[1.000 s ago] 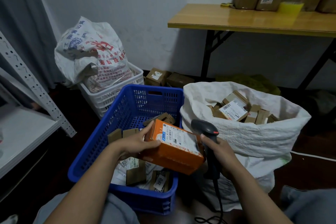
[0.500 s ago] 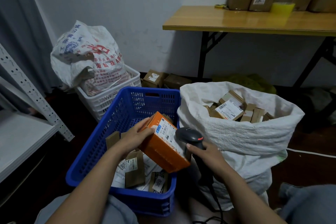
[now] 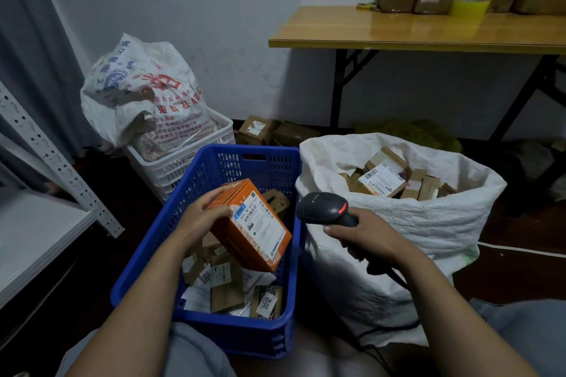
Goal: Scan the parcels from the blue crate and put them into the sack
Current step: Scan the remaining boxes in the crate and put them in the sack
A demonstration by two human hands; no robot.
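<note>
Scanner and orange parcel have drawn apart: right hand grips the scanner against the sack; left hand holds the parcel over the blue crate, long axis tilted down-right, sack to its right

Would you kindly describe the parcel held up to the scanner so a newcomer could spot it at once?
Find the blue crate on the floor, left of the white sack. Above it the left hand holds a tilted parcel facing the black scanner. It alone is bright orange; the other parcels are brown or white.
</note>
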